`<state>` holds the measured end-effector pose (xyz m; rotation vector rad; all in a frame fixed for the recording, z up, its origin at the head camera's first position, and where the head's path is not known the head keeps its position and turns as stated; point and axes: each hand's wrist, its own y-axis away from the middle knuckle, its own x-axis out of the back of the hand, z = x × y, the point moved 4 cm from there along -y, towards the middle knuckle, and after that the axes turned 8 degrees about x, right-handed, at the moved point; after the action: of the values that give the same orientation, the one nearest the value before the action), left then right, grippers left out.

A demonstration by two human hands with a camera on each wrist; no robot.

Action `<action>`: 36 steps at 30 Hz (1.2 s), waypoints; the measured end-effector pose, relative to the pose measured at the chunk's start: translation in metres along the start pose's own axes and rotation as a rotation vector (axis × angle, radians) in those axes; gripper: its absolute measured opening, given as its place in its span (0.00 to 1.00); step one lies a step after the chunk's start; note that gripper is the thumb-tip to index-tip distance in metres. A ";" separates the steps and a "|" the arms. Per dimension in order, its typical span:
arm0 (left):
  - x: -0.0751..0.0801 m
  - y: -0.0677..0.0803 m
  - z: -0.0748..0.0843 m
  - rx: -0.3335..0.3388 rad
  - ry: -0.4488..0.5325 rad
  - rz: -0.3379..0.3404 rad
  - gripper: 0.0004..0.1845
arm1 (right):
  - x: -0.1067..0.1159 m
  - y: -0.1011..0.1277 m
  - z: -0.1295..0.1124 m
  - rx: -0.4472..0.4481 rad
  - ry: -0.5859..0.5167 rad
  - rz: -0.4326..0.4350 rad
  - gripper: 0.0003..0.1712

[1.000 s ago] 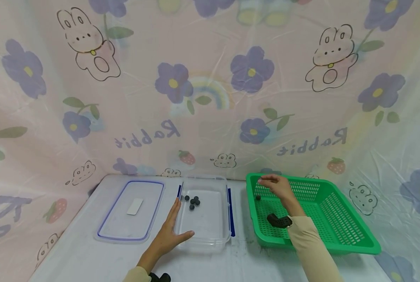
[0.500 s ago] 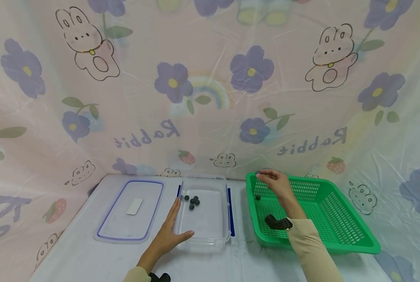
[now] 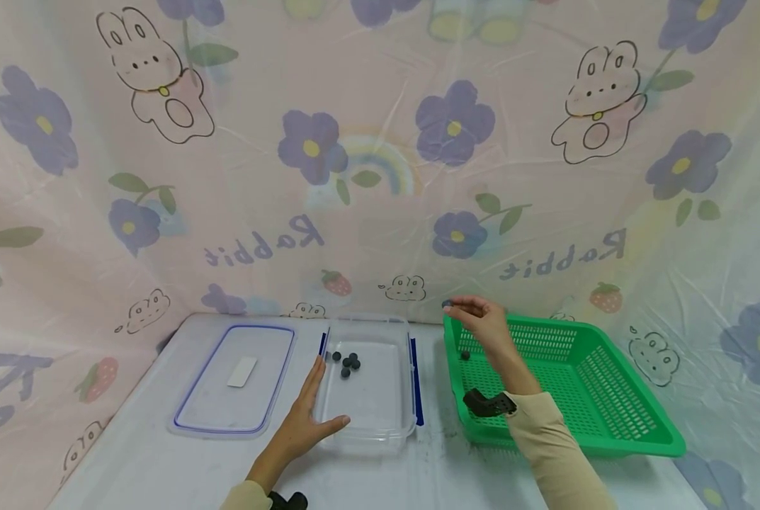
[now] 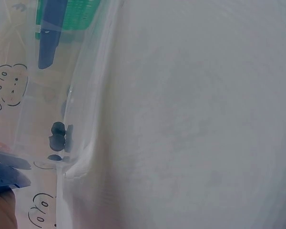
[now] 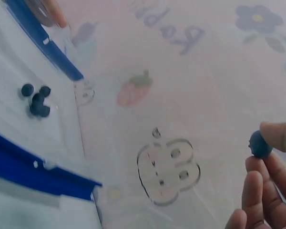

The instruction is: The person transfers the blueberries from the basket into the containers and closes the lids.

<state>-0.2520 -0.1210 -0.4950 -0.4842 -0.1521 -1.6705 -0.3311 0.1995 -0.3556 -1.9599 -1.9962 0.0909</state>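
Note:
My right hand (image 3: pixel 486 329) is raised over the back left rim of the green basket (image 3: pixel 650 443), pinching a blueberry (image 5: pixel 260 144) between thumb and fingertips. One more blueberry (image 3: pixel 465 355) lies inside the basket at its left end. To the left stands a clear plastic box (image 3: pixel 382 397) with blue side clips, holding several blueberries (image 5: pixel 38 102) clustered toward its left side. Along that left side lies my left hand (image 3: pixel 302 421), fingers straight against the wall and thumb spread toward the front. At the left wrist view's lower corner, a finger (image 4: pixel 4 210) shows beside a blue clip (image 4: pixel 7 177).
A clear lid (image 3: pixel 210 418) with a blue seal and a white label lies flat left of the box. The white table (image 3: pixel 131 446) ends at a printed curtain (image 3: pixel 380 234) behind and on both sides.
My right hand has lifted a blueberry from the basket's back left and moved it up and left, past the rim. The left hand stays in place.

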 end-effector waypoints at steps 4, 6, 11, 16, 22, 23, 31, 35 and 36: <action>0.000 0.000 -0.001 0.004 -0.002 -0.001 0.57 | -0.017 -0.001 -0.006 0.025 -0.009 -0.019 0.23; 0.000 0.000 -0.002 0.001 -0.006 0.000 0.57 | -0.025 -0.002 -0.008 0.042 -0.020 -0.031 0.22; 0.000 -0.001 -0.002 -0.018 -0.016 0.012 0.57 | -0.043 -0.003 -0.015 0.064 -0.047 -0.059 0.20; 0.001 0.000 -0.001 -0.030 -0.018 0.015 0.57 | -0.060 -0.004 -0.017 0.086 -0.060 -0.087 0.19; 0.001 -0.001 -0.002 -0.033 -0.029 0.008 0.57 | -0.078 -0.005 -0.016 0.082 -0.101 -0.099 0.17; 0.001 -0.001 -0.002 -0.032 -0.029 0.010 0.57 | -0.081 -0.006 -0.015 0.083 -0.103 -0.098 0.17; 0.001 0.000 -0.001 -0.023 -0.028 0.014 0.58 | -0.104 -0.012 -0.009 0.086 -0.106 -0.075 0.16; 0.000 0.000 0.000 -0.024 -0.024 0.016 0.57 | -0.114 -0.017 -0.001 0.089 -0.115 -0.040 0.16; 0.000 0.000 0.000 -0.025 -0.022 0.018 0.57 | -0.117 -0.019 0.001 0.093 -0.112 -0.030 0.15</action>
<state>-0.2522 -0.1214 -0.4949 -0.5217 -0.1431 -1.6516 -0.3505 0.0842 -0.3739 -1.9045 -2.0516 0.2865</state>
